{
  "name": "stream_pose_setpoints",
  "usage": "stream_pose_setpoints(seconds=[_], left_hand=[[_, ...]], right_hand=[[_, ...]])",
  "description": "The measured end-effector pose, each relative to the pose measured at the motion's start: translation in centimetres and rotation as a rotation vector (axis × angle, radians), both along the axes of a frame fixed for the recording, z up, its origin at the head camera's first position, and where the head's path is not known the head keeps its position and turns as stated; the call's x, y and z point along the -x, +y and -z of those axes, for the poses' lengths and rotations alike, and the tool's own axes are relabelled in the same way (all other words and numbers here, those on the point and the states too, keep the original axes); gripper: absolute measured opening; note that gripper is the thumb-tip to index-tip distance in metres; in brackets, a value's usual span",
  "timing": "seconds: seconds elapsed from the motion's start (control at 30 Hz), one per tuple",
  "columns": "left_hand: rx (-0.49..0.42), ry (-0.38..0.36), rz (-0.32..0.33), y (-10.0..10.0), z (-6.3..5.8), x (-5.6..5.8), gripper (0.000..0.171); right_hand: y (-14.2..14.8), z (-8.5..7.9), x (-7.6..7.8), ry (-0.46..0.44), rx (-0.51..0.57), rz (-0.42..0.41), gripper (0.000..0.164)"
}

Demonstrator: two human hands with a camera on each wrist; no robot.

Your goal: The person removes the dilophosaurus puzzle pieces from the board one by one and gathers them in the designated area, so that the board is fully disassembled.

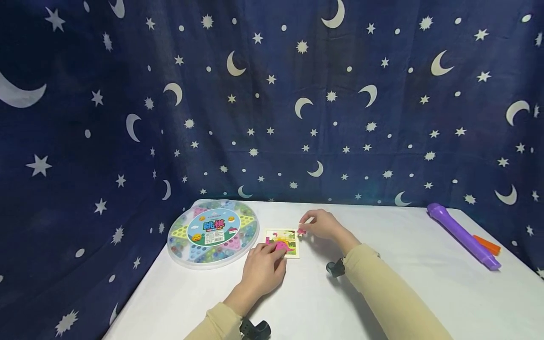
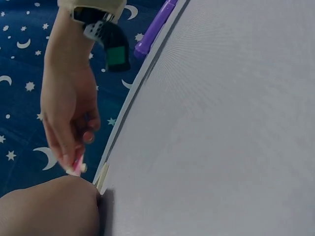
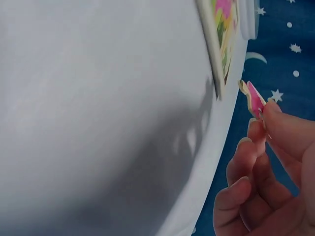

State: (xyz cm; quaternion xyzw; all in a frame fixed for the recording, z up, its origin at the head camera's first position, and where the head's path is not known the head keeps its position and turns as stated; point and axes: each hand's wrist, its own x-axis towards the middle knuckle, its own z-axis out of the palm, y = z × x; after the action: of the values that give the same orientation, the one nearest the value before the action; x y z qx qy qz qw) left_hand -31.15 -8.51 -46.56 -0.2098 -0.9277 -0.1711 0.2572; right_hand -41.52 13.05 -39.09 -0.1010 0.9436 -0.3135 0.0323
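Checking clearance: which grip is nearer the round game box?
Left. The left grip is beside the round game box, touching the puzzle; the right grip is farther right, past the puzzle, pinching a pink piece.

I see the right hand (image 3: 270,191) pinching a small pink piece (image 3: 255,100) with pale edges between thumb and fingertip, the other fingers curled below. The piece is held apart from a colourful picture board (image 3: 225,44) lying on the white desk (image 3: 98,73), where a soft shadow (image 3: 152,162) spreads; beyond hangs blue cloth (image 3: 278,37) with pale stars and a crescent
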Motion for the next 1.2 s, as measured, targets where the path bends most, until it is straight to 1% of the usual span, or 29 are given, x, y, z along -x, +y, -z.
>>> stream_pose_setpoints(seconds=[0.17, 0.37, 0.53, 0.67, 0.83, 1.07, 1.2], left_hand=[[-0.018, -0.008, -0.018, -0.5, 0.2, -0.1, 0.031], [-0.026, 0.008, -0.014, -0.5, 0.2, -0.2, 0.030], [-0.025, 0.018, -0.010, -0.2, 0.3, -0.4, 0.029], [-0.018, 0.017, -0.006, 0.0, 0.4, -0.4, 0.029], [-0.005, 0.039, -0.008, 0.1, 0.3, -0.3, 0.028], [0.010, 0.049, -0.012, 0.1, -0.1, -0.2, 0.028], [0.001, 0.041, -0.015, 0.1, -0.2, -0.2, 0.028]], right_hand=[[0.9, 0.5, -0.1, -0.006, -0.019, -0.010, 0.012], [1.5, 1.0, -0.3, -0.018, -0.074, 0.009, 0.012], [1.8, 1.4, -0.7, -0.048, -0.098, -0.013, 0.014], [1.9, 1.5, -0.9, -0.005, -0.155, -0.046, 0.016], [2.1, 1.3, -1.0, 0.045, -0.237, -0.063, 0.013], [2.1, 1.3, -1.0, 0.063, -0.264, -0.038, 0.006], [2.0, 1.1, -0.9, 0.060, -0.280, -0.013, 0.010]])
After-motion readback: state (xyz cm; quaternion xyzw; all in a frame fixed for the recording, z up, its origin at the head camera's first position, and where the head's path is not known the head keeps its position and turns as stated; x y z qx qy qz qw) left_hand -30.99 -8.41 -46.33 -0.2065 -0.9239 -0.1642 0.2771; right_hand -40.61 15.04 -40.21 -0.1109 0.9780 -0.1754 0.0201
